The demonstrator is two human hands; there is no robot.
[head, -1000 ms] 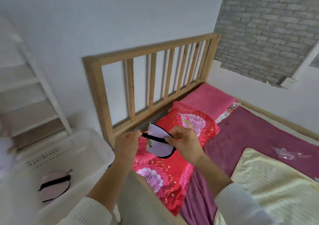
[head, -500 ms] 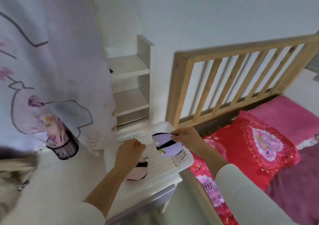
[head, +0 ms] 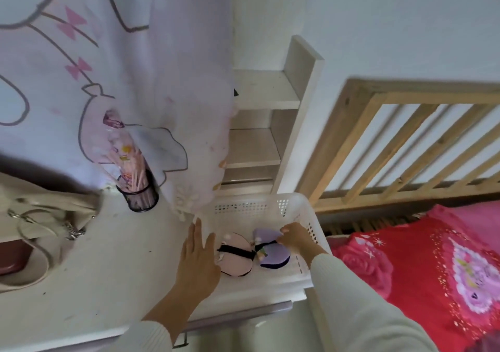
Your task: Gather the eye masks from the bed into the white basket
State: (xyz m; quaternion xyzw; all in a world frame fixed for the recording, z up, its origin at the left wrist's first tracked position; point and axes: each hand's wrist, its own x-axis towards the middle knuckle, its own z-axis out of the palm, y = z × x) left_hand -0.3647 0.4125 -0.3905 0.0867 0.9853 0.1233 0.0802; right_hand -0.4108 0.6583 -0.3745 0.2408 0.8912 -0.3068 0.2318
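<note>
Resting flat with fingers spread, the left hand [head: 198, 254] lies on the white basket's [head: 295, 203] left rim; inside the basket the pink eye mask [head: 236, 266] lies touching the purple eye mask [head: 273, 251]; the right hand [head: 297, 236] pinches the purple mask's upper edge; the bed [head: 422, 265] is rightmost.
</note>
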